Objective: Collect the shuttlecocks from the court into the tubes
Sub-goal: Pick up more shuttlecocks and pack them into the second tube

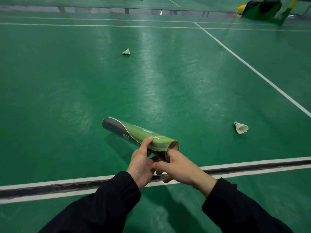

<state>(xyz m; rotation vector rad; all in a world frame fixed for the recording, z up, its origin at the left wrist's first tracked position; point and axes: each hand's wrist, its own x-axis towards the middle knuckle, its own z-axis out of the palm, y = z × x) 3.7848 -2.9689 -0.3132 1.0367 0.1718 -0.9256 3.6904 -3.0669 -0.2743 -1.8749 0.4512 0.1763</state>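
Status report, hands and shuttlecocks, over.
Left hand grips tube; right hand at its open end. Two shuttlecocks on court: near, far. Nothing blocking.

Single head-worn view, wide-angle, looking forward and down from standing height: both hands close at the lower centre, the green court floor (168, 81) receding toward the top edge.

Glossy green court floor (67, 78) crossed by white lines (249, 68), a dark net (101, 8) far behind

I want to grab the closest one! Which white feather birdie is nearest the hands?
The white feather shuttlecock on the right, beside the white sideline. The other lies farther upcourt.
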